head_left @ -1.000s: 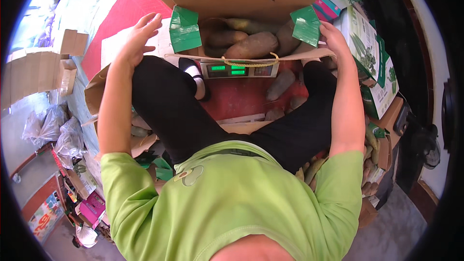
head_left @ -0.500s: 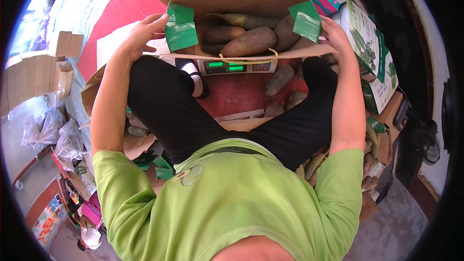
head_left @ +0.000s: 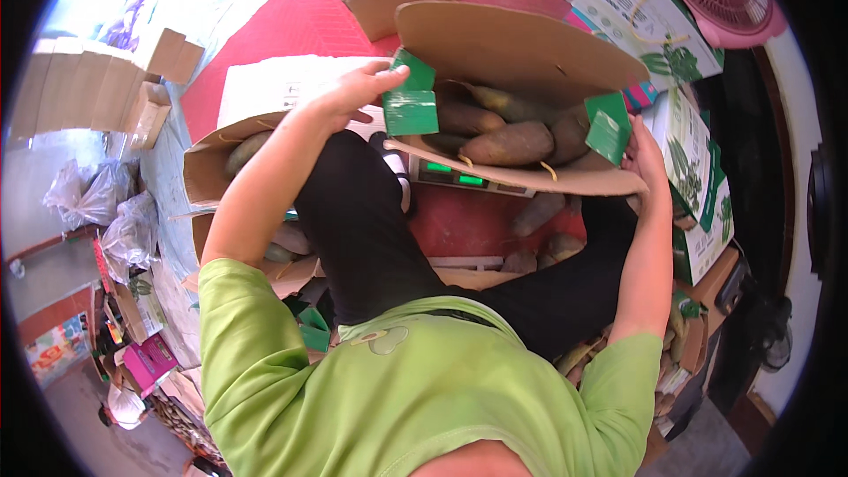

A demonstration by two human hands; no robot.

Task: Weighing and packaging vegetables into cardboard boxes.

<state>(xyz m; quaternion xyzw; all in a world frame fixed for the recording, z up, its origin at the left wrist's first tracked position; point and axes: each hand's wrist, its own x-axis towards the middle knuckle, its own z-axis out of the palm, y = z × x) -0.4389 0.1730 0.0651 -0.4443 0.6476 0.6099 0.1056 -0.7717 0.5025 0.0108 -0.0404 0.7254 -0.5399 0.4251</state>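
Steadying an open brown carton [head_left: 592, 180] at both ends, just beyond the knees [head_left: 336, 168].
Touching the left green flap [head_left: 412, 112] with loosely spread fingers of the left hand [head_left: 346, 97]; curled at the opposite end, beside the right green flap [head_left: 608, 130], with the right hand [head_left: 647, 159]. Cannot tell gripping from mere pressing on either side. Seems to be at the stage of positioning the filled carton; probably calls next for even support at both ends. Set beyond the lit scale [head_left: 455, 177] in view, with the base hidden. Open-topped, slanting down rightward, with yellow cord [head_left: 550, 171] poking through the front; heaped with plump, reddish-brown vegetables [head_left: 510, 144].
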